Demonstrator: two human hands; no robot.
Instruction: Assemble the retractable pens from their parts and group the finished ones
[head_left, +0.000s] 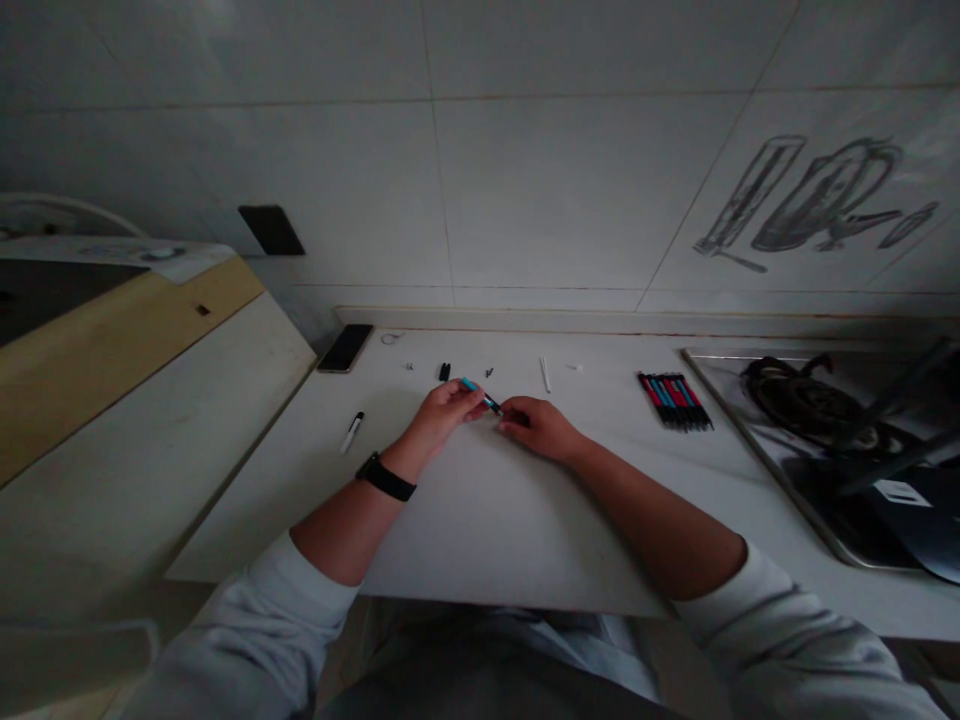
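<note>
My left hand (448, 408) is closed around a slim teal-and-black pen (489, 401), held slanted over the white table. Its teal end points up and left, its dark tip down and right. The fingers of my right hand (541, 424) are pinched together at the dark tip. Behind my hands lie small black pieces (445, 372), a tiny dark part (489, 372), a thin white stick (546, 374) and a small pale piece (574, 367). To the left is a white pen-like piece with a black end (352, 432).
Several red, blue and black pens (675, 402) lie in a row at right. Beyond them is a metal-rimmed sink (757, 455) with dark items inside. A phone (346, 348) lies at the back left, beside a pale cabinet (172, 400). The tiled wall (540, 190) bounds the back.
</note>
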